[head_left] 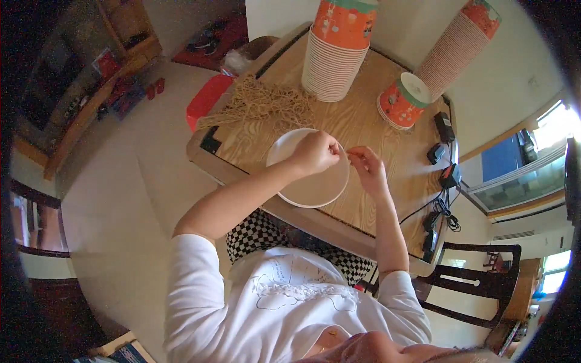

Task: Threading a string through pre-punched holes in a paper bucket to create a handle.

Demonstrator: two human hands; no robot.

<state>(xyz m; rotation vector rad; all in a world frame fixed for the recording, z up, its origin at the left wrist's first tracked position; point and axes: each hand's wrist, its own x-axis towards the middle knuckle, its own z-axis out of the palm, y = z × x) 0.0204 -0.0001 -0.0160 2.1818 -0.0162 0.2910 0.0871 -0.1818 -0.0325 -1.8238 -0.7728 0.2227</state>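
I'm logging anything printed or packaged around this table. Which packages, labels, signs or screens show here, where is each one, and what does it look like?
Printed cup stack: far side of the table, tall, orange print over white ribbed rims.
Second cup stack: far right, leaning, same colours.
Short cup stack: upside down between them, orange with a green band.
Red and blue packages: on the floor shelf at left, too small to describe.
No screens or signs visible.

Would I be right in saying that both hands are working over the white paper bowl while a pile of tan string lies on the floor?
Not quite: the head view shows the tan string lying on the wooden table, not the floor. The left hand and right hand are indeed over the white paper bowl.
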